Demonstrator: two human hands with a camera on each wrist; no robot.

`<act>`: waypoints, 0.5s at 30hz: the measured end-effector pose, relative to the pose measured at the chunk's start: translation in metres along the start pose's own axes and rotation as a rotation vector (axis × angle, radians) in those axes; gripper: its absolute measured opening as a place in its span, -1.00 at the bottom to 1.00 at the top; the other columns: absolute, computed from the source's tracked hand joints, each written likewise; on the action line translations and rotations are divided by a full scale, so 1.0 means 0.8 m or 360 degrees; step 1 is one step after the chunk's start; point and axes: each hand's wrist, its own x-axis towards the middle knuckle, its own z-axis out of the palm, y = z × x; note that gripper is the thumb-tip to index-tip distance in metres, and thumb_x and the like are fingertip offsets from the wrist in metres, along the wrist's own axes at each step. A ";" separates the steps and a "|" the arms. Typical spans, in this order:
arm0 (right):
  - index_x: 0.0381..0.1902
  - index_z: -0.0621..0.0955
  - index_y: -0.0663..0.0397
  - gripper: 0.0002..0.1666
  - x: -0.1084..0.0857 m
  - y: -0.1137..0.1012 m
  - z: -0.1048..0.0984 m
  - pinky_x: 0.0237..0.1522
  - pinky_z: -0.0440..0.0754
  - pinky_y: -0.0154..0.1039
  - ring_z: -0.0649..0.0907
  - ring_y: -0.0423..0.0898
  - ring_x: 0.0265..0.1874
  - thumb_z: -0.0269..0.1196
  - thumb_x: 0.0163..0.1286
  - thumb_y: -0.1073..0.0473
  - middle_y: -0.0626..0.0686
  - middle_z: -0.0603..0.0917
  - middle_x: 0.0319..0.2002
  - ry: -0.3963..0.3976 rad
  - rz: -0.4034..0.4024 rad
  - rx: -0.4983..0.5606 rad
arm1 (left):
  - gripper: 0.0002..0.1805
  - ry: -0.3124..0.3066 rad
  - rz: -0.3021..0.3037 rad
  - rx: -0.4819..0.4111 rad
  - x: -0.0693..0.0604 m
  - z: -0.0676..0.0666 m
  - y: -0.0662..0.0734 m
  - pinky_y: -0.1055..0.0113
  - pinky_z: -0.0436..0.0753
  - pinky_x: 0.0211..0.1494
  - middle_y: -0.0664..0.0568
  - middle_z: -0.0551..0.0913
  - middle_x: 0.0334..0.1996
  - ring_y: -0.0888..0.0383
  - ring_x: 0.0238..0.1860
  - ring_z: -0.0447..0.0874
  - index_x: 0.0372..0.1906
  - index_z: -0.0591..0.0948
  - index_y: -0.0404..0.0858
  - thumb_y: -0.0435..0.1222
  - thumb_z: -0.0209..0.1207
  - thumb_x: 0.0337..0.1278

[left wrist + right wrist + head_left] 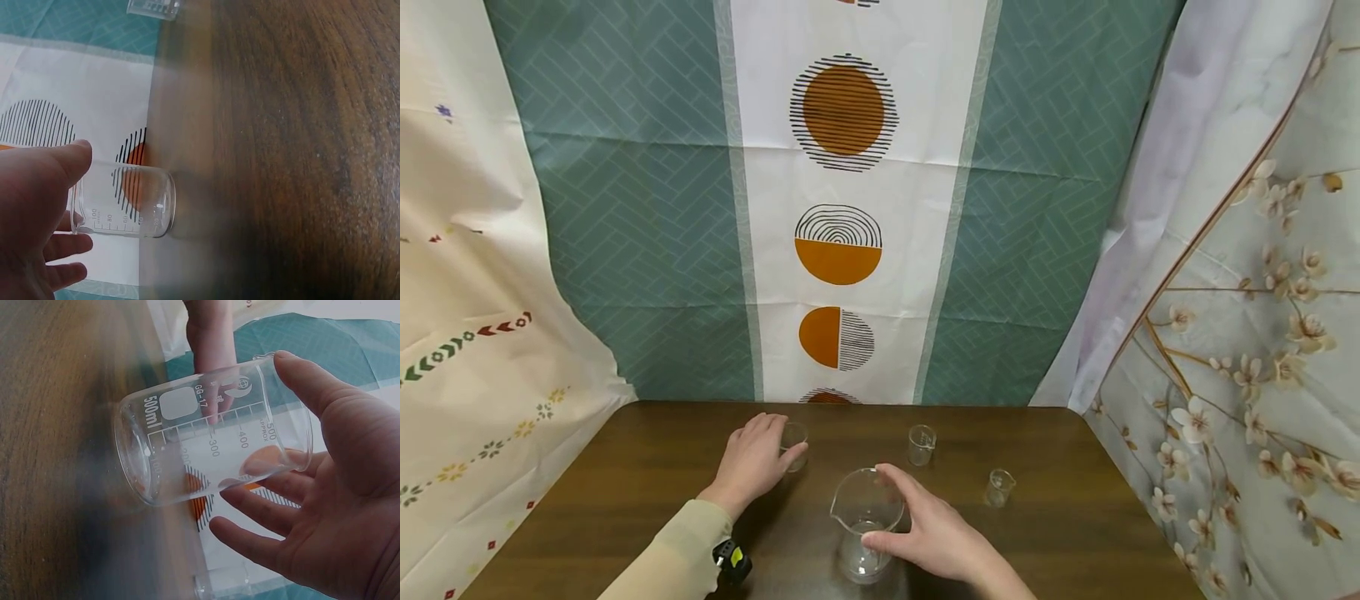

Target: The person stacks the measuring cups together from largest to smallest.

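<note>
My left hand [756, 458] holds a small glass beaker [125, 200] near its rim, thumb on one side and fingers on the other. Its scale reads up to 100. In the head view, the hand partly covers this beaker at the table's back left. Nearer the front, my right hand [928, 529] grips a large 500 ml glass beaker [187, 437] by its upper part. The thumb lies at the rim, while the other fingers spread round the far side. Both beakers look transparent, with no contents visible.
On the brown wooden table [1075, 533], two smaller glass beakers stand to the right: one beaker [921, 446] towards the back, another beaker [999, 488] farther right. A patterned green and white cloth [647, 250] hangs behind the table; light floral cloths flank both sides.
</note>
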 end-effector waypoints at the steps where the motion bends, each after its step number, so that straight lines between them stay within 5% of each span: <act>1: 0.70 0.30 -0.35 0.06 0.000 0.000 0.000 0.24 0.67 0.14 0.63 0.00 0.37 0.44 0.42 -0.48 -0.14 0.55 0.50 0.0003 -0.0007 -0.0001 | -0.28 -0.0001 -0.0007 -0.0003 0.000 0.000 0.000 -0.40 0.46 0.44 -0.35 0.62 0.35 -0.37 0.48 0.48 0.37 0.60 -0.49 0.05 0.37 0.52; 15: 0.68 0.31 -0.32 0.02 0.000 0.000 0.000 0.21 0.69 0.12 0.65 0.02 0.36 0.44 0.44 -0.44 -0.06 0.59 0.48 -0.0014 -0.0026 0.0019 | -0.30 -0.0025 -0.0037 -0.0021 -0.001 0.001 -0.001 -0.39 0.50 0.40 -0.36 0.65 0.31 -0.36 0.43 0.52 0.32 0.63 -0.50 0.06 0.37 0.52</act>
